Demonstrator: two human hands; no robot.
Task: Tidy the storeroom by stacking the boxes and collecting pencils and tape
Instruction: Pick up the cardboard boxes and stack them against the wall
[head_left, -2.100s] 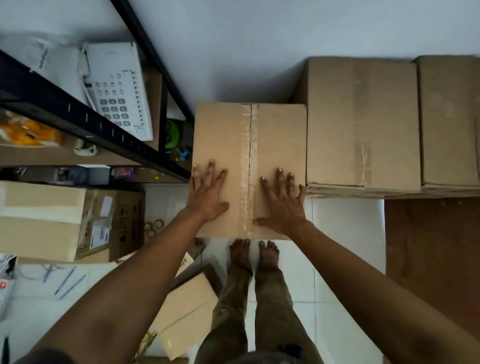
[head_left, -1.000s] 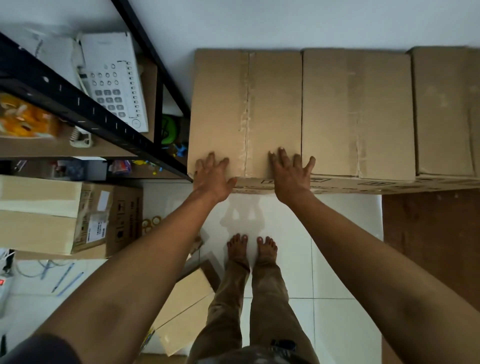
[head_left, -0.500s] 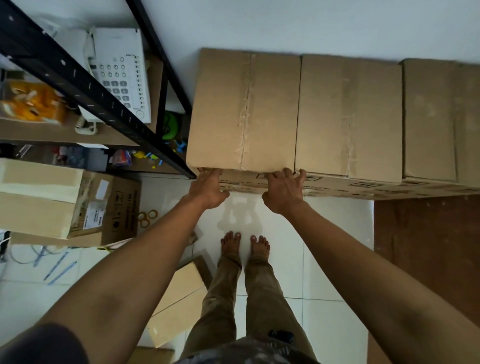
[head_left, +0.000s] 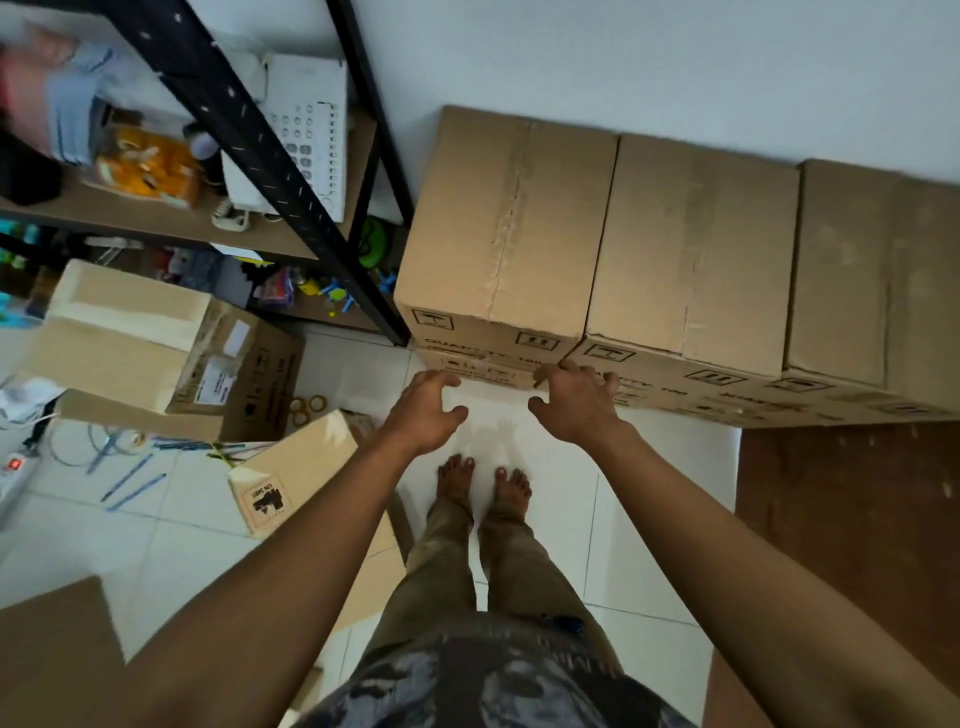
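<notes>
Leftmost box (head_left: 506, 228) — two seconds ago out in front of the row under both flat palms, now seated on top of the lower box (head_left: 480, 370), against the wall and flush beside the neighbouring box (head_left: 693, 249). Left hand (head_left: 426, 410) is off the cardboard and hangs over the floor tiles, fingers loosely curled, holding nothing. Right hand (head_left: 574, 402) has likewise drawn back — its fingertips remain near the front face of the stack; contact cannot be confirmed.
</notes>
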